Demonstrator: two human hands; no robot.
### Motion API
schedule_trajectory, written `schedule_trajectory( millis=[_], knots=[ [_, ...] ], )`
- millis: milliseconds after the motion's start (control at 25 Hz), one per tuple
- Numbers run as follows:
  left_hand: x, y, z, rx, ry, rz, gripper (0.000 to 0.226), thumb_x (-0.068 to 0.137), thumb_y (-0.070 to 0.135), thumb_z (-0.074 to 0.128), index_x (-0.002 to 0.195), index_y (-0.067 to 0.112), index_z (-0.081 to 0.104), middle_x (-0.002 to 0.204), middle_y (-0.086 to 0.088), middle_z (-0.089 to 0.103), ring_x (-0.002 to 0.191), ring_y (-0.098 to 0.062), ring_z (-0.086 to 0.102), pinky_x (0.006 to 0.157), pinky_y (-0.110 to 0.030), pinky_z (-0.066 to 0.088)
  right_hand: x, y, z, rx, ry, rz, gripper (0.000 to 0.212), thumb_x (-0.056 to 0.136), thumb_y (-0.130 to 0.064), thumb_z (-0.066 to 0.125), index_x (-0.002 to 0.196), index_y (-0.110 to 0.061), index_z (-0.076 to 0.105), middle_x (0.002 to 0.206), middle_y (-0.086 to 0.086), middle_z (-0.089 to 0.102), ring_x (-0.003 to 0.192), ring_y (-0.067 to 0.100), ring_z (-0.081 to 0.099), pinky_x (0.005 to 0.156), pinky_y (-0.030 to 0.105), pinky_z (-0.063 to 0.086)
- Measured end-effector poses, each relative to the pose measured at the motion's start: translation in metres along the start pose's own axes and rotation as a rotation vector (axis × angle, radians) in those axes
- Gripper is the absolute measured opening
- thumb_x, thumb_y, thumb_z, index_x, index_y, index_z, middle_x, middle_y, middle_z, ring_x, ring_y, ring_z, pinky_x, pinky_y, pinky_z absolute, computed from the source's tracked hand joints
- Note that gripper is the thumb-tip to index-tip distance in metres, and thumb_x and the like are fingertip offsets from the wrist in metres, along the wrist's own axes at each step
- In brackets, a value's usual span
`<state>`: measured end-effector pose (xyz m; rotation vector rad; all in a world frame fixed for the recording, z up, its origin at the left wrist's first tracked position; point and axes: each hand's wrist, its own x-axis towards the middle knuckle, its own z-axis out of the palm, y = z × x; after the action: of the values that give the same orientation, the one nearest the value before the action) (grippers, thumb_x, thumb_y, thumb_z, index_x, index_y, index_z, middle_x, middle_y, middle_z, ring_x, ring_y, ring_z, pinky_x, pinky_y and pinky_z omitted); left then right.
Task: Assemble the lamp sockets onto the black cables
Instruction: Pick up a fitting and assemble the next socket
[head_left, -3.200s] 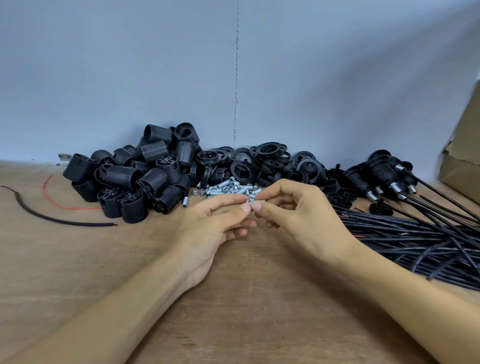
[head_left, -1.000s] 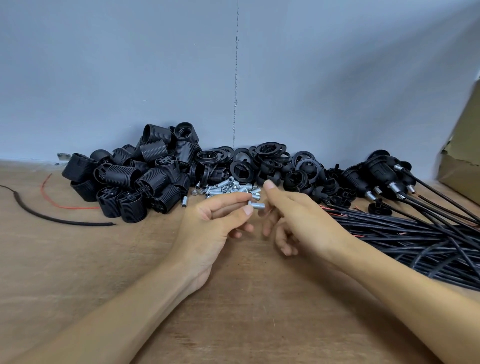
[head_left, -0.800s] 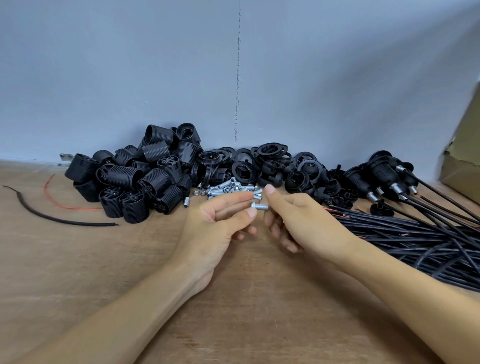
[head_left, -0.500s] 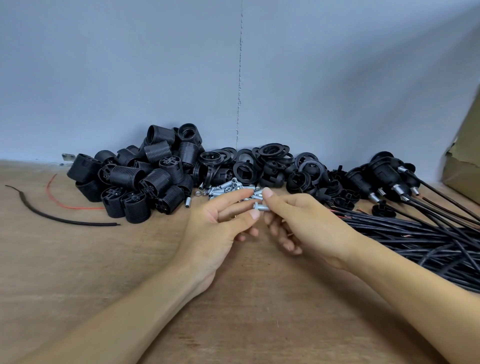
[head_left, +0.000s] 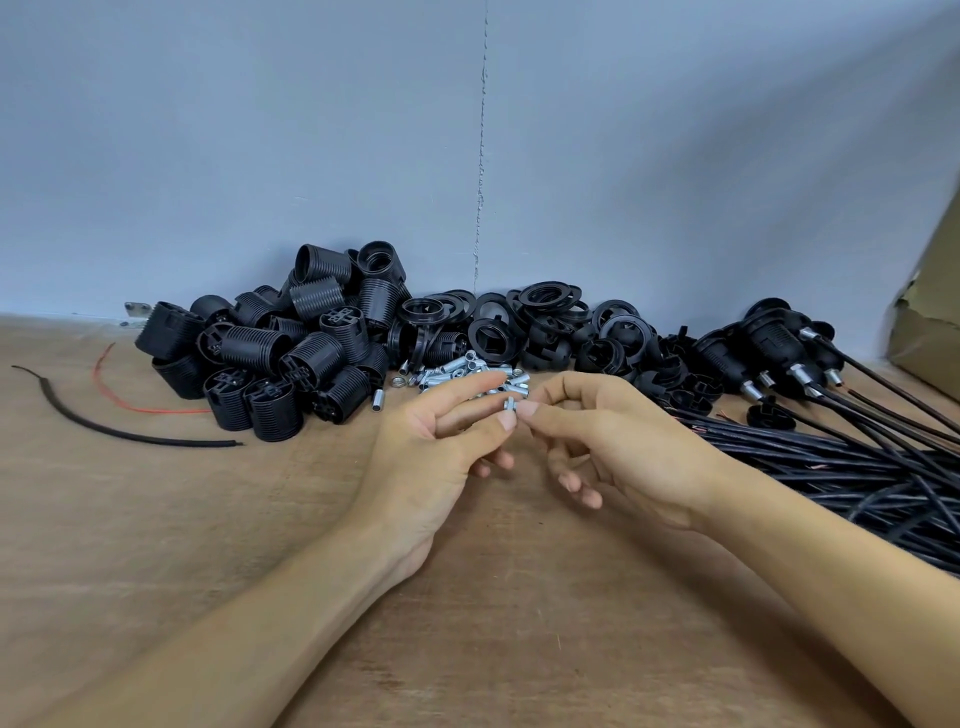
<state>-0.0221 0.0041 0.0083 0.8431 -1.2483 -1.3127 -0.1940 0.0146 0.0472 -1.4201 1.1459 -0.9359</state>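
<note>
My left hand (head_left: 441, 447) and my right hand (head_left: 618, 441) meet at the table's middle, both pinching one small silver threaded tube (head_left: 510, 404) between thumb and fingertips. Behind them lies a little heap of silver tubes and nuts (head_left: 457, 371). A pile of ribbed black socket bodies (head_left: 280, 353) sits at the back left, and black socket rings and caps (head_left: 550, 327) at the back centre. A bundle of black cables (head_left: 857, 462) lies at the right, some with sockets fitted (head_left: 769, 348).
A loose black cable piece (head_left: 119, 431) and a red wire (head_left: 130, 400) lie at the left. A brown cardboard box (head_left: 930, 332) stands at the far right. A grey wall (head_left: 467, 156) closes the back. Bare wooden tabletop (head_left: 493, 597) spreads in front.
My right hand's fingers have shifted on the silver tube, now pinching its end close against my left fingertips. The left hand has barely moved.
</note>
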Motion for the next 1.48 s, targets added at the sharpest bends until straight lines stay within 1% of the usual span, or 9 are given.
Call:
schedule_trajectory(
  millis=[120, 280, 400, 800, 960, 1120, 1280, 1360, 1480],
  knots=[
    [0.0003, 0.0003, 0.0005, -0.002, 0.006, -0.001, 0.035, 0.089, 0.004, 0.073, 0.113, 0.028, 0.073, 0.105, 0.009, 0.078, 0.06, -0.01, 0.067, 0.057, -0.016, 0.051, 0.0001, 0.0021, 0.0022, -0.061, 0.015, 0.041, 0.046, 0.102, -0.049, 0.048, 0.088, -0.006, 0.058, 0.062, 0.005, 0.054, 0.038, 0.016, 0.044, 0.034, 0.019, 0.031],
    [0.0002, 0.0009, 0.0011, 0.0, 0.004, 0.005, 0.034, 0.089, 0.003, 0.072, 0.114, 0.027, 0.072, 0.104, 0.008, 0.079, 0.059, -0.009, 0.066, 0.056, -0.015, 0.049, -0.0006, 0.0021, 0.003, -0.059, 0.008, -0.042, 0.031, 0.101, -0.034, 0.057, 0.094, -0.004, 0.057, 0.067, 0.004, 0.057, 0.038, 0.016, 0.047, 0.034, 0.02, 0.034],
    [0.0001, 0.0003, 0.0007, -0.001, 0.017, 0.0, 0.036, 0.088, 0.003, 0.073, 0.115, 0.027, 0.072, 0.104, 0.01, 0.078, 0.058, -0.009, 0.065, 0.056, -0.015, 0.049, 0.001, 0.0022, 0.0048, -0.061, 0.032, 0.063, 0.055, 0.101, -0.057, 0.041, 0.083, -0.008, 0.057, 0.06, 0.008, 0.055, 0.036, 0.018, 0.046, 0.035, 0.02, 0.033],
    [0.0002, 0.0005, 0.0001, 0.002, 0.021, -0.004, 0.036, 0.088, 0.004, 0.074, 0.118, 0.025, 0.071, 0.104, 0.007, 0.079, 0.056, -0.009, 0.064, 0.055, -0.015, 0.048, 0.0007, 0.0002, -0.0016, -0.111, 0.082, -0.098, 0.027, 0.098, -0.034, 0.062, 0.094, -0.007, 0.061, 0.07, 0.003, 0.064, 0.046, 0.019, 0.055, 0.04, 0.026, 0.042],
    [-0.0002, 0.0005, 0.0002, 0.009, 0.022, -0.008, 0.036, 0.088, 0.004, 0.074, 0.116, 0.027, 0.072, 0.104, 0.008, 0.079, 0.055, -0.009, 0.063, 0.055, -0.015, 0.049, 0.0022, 0.0027, 0.0004, -0.188, 0.103, -0.034, 0.05, 0.102, -0.052, 0.046, 0.082, -0.009, 0.062, 0.06, 0.005, 0.061, 0.038, 0.016, 0.049, 0.036, 0.023, 0.035],
    [-0.0001, 0.0006, 0.0005, 0.003, 0.022, -0.006, 0.036, 0.088, 0.003, 0.073, 0.116, 0.025, 0.072, 0.103, 0.007, 0.079, 0.054, -0.009, 0.062, 0.055, -0.015, 0.049, 0.0006, 0.0012, -0.0021, -0.161, 0.059, -0.097, 0.029, 0.101, -0.036, 0.058, 0.091, -0.01, 0.061, 0.067, 0.001, 0.062, 0.043, 0.015, 0.05, 0.038, 0.024, 0.038],
    [0.0006, -0.0005, -0.0001, 0.007, 0.027, -0.008, 0.036, 0.087, 0.005, 0.075, 0.116, 0.026, 0.072, 0.103, 0.008, 0.079, 0.054, -0.008, 0.062, 0.057, -0.015, 0.05, 0.0038, 0.0035, -0.0007, -0.133, 0.118, -0.046, 0.05, 0.102, -0.053, 0.043, 0.096, -0.007, 0.062, 0.065, 0.006, 0.063, 0.039, 0.019, 0.051, 0.037, 0.023, 0.037],
    [0.0013, -0.0013, -0.0009, -0.006, 0.03, -0.012, 0.036, 0.087, 0.006, 0.075, 0.116, 0.026, 0.072, 0.104, 0.006, 0.079, 0.054, -0.009, 0.062, 0.057, -0.016, 0.05, 0.0026, 0.0019, -0.0009, -0.082, 0.072, -0.074, 0.037, 0.102, -0.043, 0.053, 0.106, -0.007, 0.059, 0.075, 0.007, 0.066, 0.043, 0.02, 0.054, 0.04, 0.025, 0.041],
    [0.0009, -0.0017, -0.0008, 0.01, 0.019, -0.008, 0.035, 0.086, 0.007, 0.076, 0.115, 0.027, 0.073, 0.105, 0.007, 0.079, 0.054, -0.009, 0.061, 0.057, -0.016, 0.05, 0.0019, 0.0019, -0.0013, -0.131, 0.068, -0.071, 0.036, 0.104, -0.038, 0.052, 0.09, -0.006, 0.06, 0.067, 0.007, 0.061, 0.04, 0.017, 0.052, 0.038, 0.022, 0.039]
  ],
)
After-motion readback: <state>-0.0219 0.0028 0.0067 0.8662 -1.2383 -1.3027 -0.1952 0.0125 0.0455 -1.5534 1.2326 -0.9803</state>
